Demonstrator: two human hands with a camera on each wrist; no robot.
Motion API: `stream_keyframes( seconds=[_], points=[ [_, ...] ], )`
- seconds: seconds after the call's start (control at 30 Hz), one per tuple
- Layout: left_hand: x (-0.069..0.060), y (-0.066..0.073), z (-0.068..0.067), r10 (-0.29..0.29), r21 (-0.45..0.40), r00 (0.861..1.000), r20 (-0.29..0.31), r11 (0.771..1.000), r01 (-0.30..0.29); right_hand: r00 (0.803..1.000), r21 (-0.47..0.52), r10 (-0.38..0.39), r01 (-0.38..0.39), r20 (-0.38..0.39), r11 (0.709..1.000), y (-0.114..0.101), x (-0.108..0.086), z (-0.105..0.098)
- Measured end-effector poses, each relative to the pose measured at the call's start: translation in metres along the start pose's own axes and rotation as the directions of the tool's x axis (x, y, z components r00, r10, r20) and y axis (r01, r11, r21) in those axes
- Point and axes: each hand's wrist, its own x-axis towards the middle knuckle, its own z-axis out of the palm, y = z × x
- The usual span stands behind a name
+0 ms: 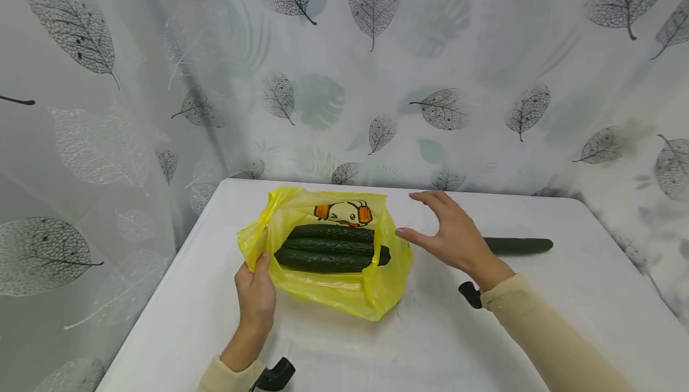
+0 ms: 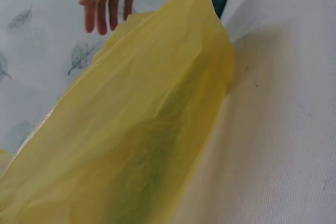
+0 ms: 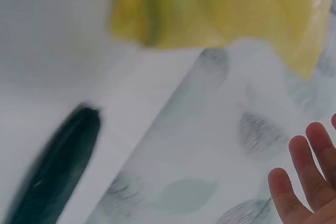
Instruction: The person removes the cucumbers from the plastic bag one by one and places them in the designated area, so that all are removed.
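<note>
A yellow plastic bag (image 1: 328, 299) lies left of the middle of the white worktop (image 1: 592, 308), its long axis running left to right and its right end slanting a little toward the near side. Its wide mouth shows, from above, dark green cucumbers (image 1: 323, 260) lying side by side inside, at least three, all with their long axes running left to right, roughly parallel to the worktop's far edge; a strip of the bag crosses them near their right ends. The left hand (image 1: 255, 296) grips the bag's left rim, thumb against the film and fingers closed on it. The right hand (image 1: 454, 236) is just beside the bag's right rim, its thumb and fingers spread well apart with nothing in hold; whether the thumb tip touches the film I cannot tell. A single cucumber (image 1: 522, 246) lies on the worktop to the right, partly hidden behind the right hand, its long axis also left to right and its blunt, rounded tip pointing right. The bag's film is thin, crinkled and translucent, and a cartoon print (image 1: 347, 212) with orange blocks shows on its far wall. The cucumbers in it are slender, with wrinkled, bumpy skin. Behind hangs a pale curtain (image 1: 387, 69) patterned with netted grey leaves.
</note>
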Motion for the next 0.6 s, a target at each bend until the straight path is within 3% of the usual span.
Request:
stream_keyframes(
  seconds=[0.2,0.3,0.4,0.47,0.6],
  points=[
    [-0.001,0.001,-0.001,0.0,-0.009,1.0,0.008,1.0,0.0,0.988,0.052,-0.157,0.157,-0.011,0.986,-0.054,0.006,0.012],
    [-0.001,0.001,-0.002,0.002,-0.02,1.0,0.017,1.0,-0.002,0.981,0.181,-0.193,0.188,0.012,0.965,-0.075,0.009,0.019],
    [-0.001,0.001,-0.003,0.003,-0.022,1.0,0.025,1.0,-0.003,0.981,0.365,-0.19,0.163,0.039,0.916,-0.091,0.012,0.028],
    [-0.001,0.001,-0.003,0.001,-0.017,1.0,0.025,1.0,-0.001,0.983,0.483,-0.172,0.123,0.059,0.867,-0.098,0.014,0.034],
    [-0.001,-0.001,-0.003,0.002,-0.018,1.0,0.03,1.0,-0.001,0.987,0.625,-0.13,0.044,0.092,0.78,-0.104,0.02,0.045]
  ],
)
